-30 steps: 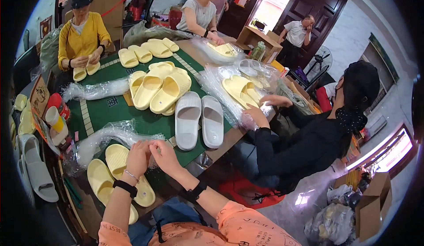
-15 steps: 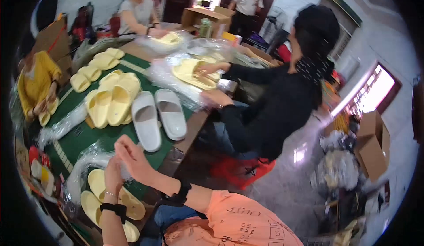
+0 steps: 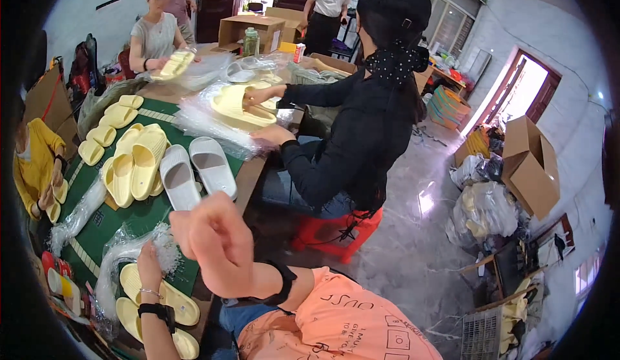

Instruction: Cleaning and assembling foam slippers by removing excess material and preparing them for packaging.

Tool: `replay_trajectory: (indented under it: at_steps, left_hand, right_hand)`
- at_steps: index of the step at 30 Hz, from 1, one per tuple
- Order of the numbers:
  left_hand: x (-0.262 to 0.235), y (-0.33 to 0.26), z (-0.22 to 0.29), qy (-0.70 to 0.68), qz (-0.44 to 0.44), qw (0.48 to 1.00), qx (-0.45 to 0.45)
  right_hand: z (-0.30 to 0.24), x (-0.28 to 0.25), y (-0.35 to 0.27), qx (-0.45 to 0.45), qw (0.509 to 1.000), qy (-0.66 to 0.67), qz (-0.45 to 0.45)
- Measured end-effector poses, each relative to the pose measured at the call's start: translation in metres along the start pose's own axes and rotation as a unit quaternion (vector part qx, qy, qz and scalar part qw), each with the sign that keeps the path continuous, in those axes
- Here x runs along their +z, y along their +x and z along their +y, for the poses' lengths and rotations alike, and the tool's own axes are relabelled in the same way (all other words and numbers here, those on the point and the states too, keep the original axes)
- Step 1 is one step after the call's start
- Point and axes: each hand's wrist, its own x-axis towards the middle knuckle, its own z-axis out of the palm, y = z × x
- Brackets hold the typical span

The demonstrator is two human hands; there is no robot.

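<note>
My right hand is raised in front of me with its fingers curled closed; anything inside is hidden. Lower and to the left, my left hand has its fingers drawn together at a bundle of clear plastic strands; what they grip, if anything, I cannot make out. Yellow slippers lie beside and under my left wrist at the near table edge. Beyond my right hand are a grey slipper and its mate, with stacked yellow slippers to their left.
A co-worker in black sits on a red stool to my right, handling a yellow slipper over clear plastic bags. Others work across the green-topped table. Cardboard boxes and bagged goods stand at right.
My hands have come apart: the right has risen toward me and the left stays low by the plastic strands. The view has turned right. The far co-worker has lifted a yellow slipper.
</note>
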Motion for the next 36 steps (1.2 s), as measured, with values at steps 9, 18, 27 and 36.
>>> replay_trajectory:
  at_steps: [9,18,27,36]
  left_hand:
    - [0.001,-0.037,-0.025,-0.267,0.072,0.955,0.108]
    - [-0.090,-0.119,0.071,-0.297,0.103,0.940,-0.130]
    - [-0.126,-0.176,0.026,-0.050,0.160,0.971,-0.173]
    - [-0.124,-0.144,-0.078,0.000,0.160,0.957,-0.242]
  right_hand:
    - [0.062,0.022,-0.027,0.203,0.904,-0.258,-0.276]
    - [0.147,0.024,-0.115,0.367,0.728,-0.379,-0.439]
    - [0.152,0.048,-0.173,0.446,0.662,-0.251,-0.548]
    - [0.176,0.056,-0.219,0.789,0.558,-0.049,-0.251]
